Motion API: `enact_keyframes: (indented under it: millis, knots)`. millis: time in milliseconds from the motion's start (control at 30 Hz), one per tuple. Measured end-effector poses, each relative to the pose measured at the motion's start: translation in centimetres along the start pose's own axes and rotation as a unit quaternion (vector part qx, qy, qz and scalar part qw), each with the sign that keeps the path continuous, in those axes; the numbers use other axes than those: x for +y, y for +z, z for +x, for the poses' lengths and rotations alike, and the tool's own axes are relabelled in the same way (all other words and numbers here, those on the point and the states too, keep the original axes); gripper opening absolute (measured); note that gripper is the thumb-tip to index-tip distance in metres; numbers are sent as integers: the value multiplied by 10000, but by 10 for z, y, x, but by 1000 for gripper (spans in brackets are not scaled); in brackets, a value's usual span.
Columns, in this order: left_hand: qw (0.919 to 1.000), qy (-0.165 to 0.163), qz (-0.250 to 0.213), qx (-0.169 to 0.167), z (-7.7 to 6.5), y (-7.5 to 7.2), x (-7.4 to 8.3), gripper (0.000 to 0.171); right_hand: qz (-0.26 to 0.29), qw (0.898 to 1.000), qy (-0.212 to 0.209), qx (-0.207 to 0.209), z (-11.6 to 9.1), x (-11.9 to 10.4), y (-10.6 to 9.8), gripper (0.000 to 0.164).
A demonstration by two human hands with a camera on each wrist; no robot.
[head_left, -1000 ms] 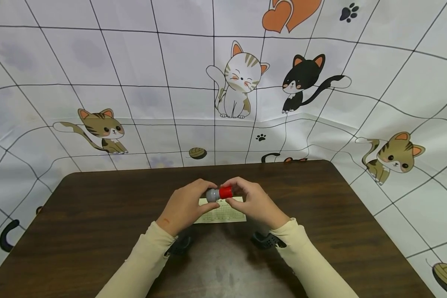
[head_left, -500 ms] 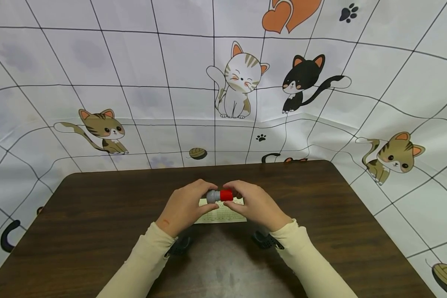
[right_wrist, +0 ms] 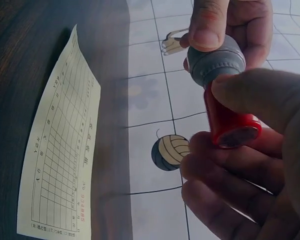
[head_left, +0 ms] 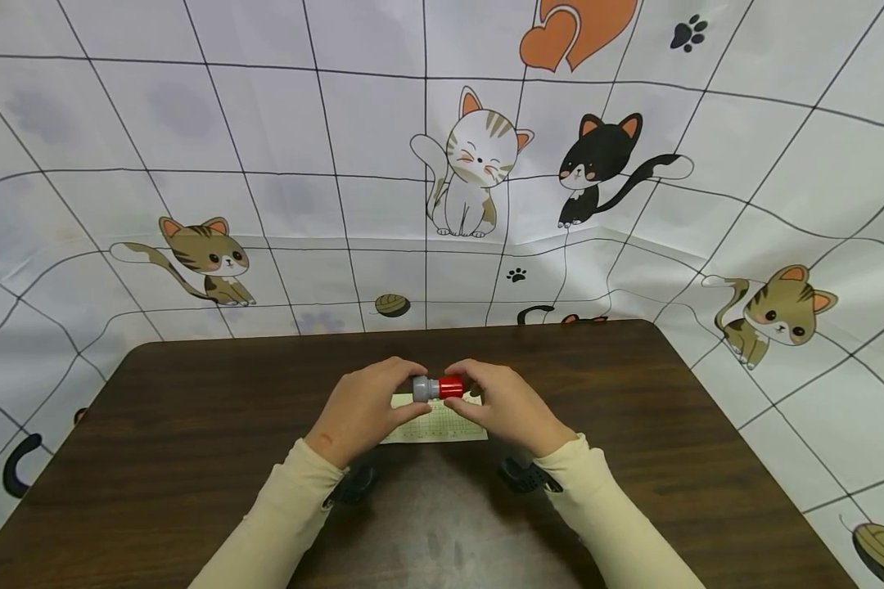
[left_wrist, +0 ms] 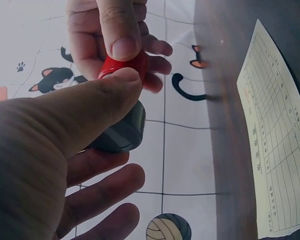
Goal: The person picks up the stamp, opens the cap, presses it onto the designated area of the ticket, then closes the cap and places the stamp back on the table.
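A small round stamp (head_left: 451, 386), with a red body and a grey ribbed end, is held sideways between both hands over the desk. My left hand (head_left: 364, 409) pinches the grey end (right_wrist: 217, 60) between thumb and fingers. Thumb and fingers of my right hand (head_left: 511, 402) grip the red body (right_wrist: 232, 120), whose round shiny face shows in the right wrist view. Below the hands lies a pale yellow printed form (head_left: 438, 425) with a ruled grid and red digits. In the left wrist view, my left thumb (left_wrist: 105, 100) hides part of the stamp.
The dark brown wooden desk (head_left: 228, 442) stretches to both sides of the hands. Behind it and at the sides hangs a white gridded cloth (head_left: 280, 204) with cartoon cats. Dark straps (head_left: 519, 474) sit at the wrists.
The stamp has shifted slightly to the right and lies more level. My right hand has moved a little to the right; both hands keep their hold.
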State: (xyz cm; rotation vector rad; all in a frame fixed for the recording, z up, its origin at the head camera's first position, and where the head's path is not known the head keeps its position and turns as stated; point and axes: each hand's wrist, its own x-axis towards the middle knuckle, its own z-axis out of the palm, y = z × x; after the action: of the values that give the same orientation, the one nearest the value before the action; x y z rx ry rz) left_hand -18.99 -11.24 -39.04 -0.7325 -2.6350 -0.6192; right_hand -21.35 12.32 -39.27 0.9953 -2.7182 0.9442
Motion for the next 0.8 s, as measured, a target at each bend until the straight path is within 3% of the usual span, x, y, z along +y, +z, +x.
enact_keyframes:
  millis: [500,800]
  knots:
    - [9999,31,152,-44,-1,-1,-1,49,-139,9990,-377,188,0,0,1,32]
    - [9997,122,85,-183,-1,-3,-1,46,-384,9975,-600,-37,0,1,-1,30]
